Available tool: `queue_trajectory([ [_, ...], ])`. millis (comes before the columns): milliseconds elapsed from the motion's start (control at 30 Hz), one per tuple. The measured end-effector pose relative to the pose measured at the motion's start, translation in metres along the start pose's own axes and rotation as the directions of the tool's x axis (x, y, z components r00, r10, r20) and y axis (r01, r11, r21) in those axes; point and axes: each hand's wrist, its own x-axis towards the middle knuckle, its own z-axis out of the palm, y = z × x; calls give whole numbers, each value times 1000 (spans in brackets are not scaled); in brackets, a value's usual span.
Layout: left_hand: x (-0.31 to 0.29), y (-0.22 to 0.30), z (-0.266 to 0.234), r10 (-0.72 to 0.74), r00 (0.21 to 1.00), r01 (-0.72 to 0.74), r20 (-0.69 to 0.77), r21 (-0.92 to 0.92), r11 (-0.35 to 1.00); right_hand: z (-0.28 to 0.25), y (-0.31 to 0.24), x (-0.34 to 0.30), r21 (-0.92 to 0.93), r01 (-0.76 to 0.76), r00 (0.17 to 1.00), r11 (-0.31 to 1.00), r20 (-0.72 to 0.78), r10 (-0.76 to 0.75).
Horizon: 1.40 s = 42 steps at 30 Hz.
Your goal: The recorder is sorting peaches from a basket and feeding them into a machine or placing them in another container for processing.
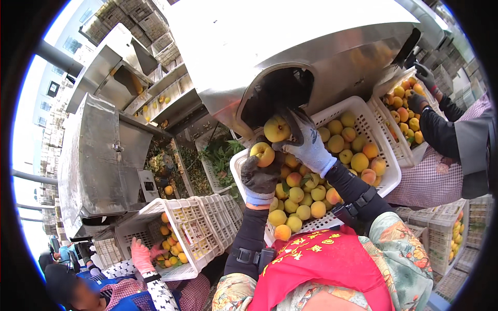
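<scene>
Both my hands wear blue-grey work gloves with dark palms, held in front of the dark opening [277,93] of a metal machine. My left hand [259,179] is closed round a yellow peach [263,154] with an orange blush. Just above and to the right, my right hand [306,139] grips another yellow peach [277,128]. Beneath my hands stands a white plastic crate [391,179], filled with yellow and orange peaches [303,195]. A few green leaves lie among them.
At right, a co-worker's dark-gloved hands [416,101] are over another crate of peaches [402,116]. Lower left, a person in pink gloves [141,255] reaches into a tilted white crate [194,230]. A crate holding leaves [220,155] and a metal cabinet [98,160] stand left.
</scene>
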Motion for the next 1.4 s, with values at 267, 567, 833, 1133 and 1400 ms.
queue_trajectory([
  [267,7,-3,-12,-101,993,99,-62,-35,994,36,54,55,-261,32,994,965,-89,-57],
  [567,6,-1,-8,150,987,-156,57,559,814,5,-30,-14,75,0,965,997,260,-19],
  [833,9,-19,-64,-165,945,314,-282,641,701,0,-6,-4,-227,106,993,968,-22,-114],
  [1133,-27,-85,-95,-457,848,-307,-268,453,-837,49,70,72,-421,249,918,872,-186,-352],
  [1400,-38,-78,-106,-435,859,-340,-270,335,-879,7,59,-36,-317,163,965,934,246,-85],
])
